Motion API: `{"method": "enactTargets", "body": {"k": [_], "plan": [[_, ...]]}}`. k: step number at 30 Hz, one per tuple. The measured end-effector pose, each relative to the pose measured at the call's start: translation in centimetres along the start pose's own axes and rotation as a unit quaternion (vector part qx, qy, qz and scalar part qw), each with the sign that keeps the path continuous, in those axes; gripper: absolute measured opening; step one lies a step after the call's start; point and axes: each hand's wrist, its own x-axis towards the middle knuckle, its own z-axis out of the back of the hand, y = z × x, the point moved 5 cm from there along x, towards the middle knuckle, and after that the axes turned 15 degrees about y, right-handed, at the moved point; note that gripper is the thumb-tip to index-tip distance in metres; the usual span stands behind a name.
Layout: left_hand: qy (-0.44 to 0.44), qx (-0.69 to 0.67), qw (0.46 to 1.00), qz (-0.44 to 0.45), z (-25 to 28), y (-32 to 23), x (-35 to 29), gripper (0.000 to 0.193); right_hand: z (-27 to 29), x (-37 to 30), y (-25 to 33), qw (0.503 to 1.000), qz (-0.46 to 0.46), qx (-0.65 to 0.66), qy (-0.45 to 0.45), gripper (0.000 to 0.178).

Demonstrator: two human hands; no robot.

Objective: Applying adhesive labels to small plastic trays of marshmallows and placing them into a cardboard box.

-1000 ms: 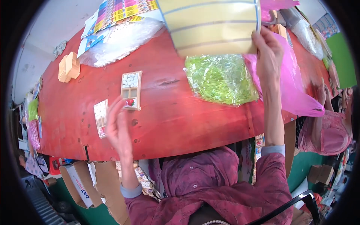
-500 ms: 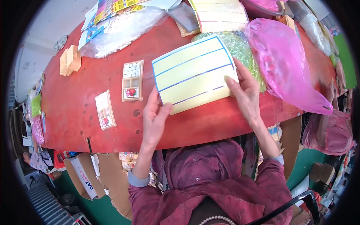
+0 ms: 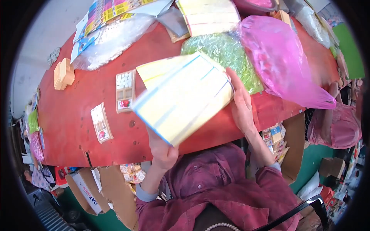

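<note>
Half a second ago the stack of pale yellow cards lay flat on the red table under both palms — now the stack of yellow cards (image 3: 181,98) is lifted and tilted above the table edge, with a second sheet fanning out behind it.

As for progress, I judge the stack gathered and picked up but not yet set anywhere; the small blister cards remain untouched on the table.

From the left: a small wooden block (image 3: 63,73) sits near the far-left edge of the red table (image 3: 77,123). Next comes a slim blister card (image 3: 101,122) with a red item at its foot, then a compartmented blister card (image 3: 125,90) holding white pieces. The left hand (image 3: 162,148) grips the stack's lower corner, its fingers hidden behind the card, thumb side up. The right hand (image 3: 241,102) holds the right edge, fingers pressed together and flat. Behind lies a green crinkled bag (image 3: 225,54), further right a pink plastic bag (image 3: 281,61). At the far edge — a clear bag of white pieces (image 3: 115,36) and colourful printed sheets (image 3: 108,9).
</note>
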Motion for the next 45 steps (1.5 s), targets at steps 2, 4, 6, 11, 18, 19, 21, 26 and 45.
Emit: {"method": "enactTargets", "body": {"k": [2, 4, 6, 11, 18, 19, 21, 26, 45], "plan": [[0.074, -0.005, 0.996, -0.048, -0.7, -0.6, -0.5, 0.030, 0.7, -0.5, -0.9, 0.991, -0.015, 0.130, 0.017, 0.071], [0.051, -0.370, 0.926, 0.059, -2.4, 0.2, -1.0, 0.042, 0.7, -0.8, -1.0, 0.985, -0.027, 0.173, 0.004, 0.072], [0.026, -0.418, 0.908, -0.006, -1.7, -1.9, 1.8, 0.042, 1.2, -1.9, -1.8, 0.975, -0.046, 0.215, -0.019, 0.074], [0.053, -0.208, 0.964, -0.158, -1.6, -1.9, 1.6, 0.015, 3.4, -3.2, -4.8, 0.931, 0.022, 0.360, -0.052, 0.057], [0.028, -0.144, 0.979, -0.138, -1.5, -1.8, 0.7, 0.020, 2.2, -3.1, -3.6, 0.901, 0.114, 0.410, 0.080, 0.061], [0.023, -0.123, 0.983, -0.133, -1.3, -2.4, 0.7, 0.022, 2.6, -4.0, -4.6, 0.897, 0.068, 0.435, 0.035, 0.062], [0.022, -0.100, 0.987, -0.123, -0.8, -3.0, 0.7, 0.023, 2.0, -4.0, -3.6, 0.881, 0.027, 0.467, 0.071, 0.063], [-0.040, -0.154, 0.987, 0.028, -0.4, -2.4, 0.2, 0.017, -0.3, -4.5, -3.5, 0.835, -0.005, 0.549, 0.024, 0.065], [0.135, -0.393, 0.890, 0.187, -5.3, -1.1, -6.5, 0.055, 4.4, -16.4, -0.6, 0.955, -0.244, 0.144, -0.087, 0.041]]}}
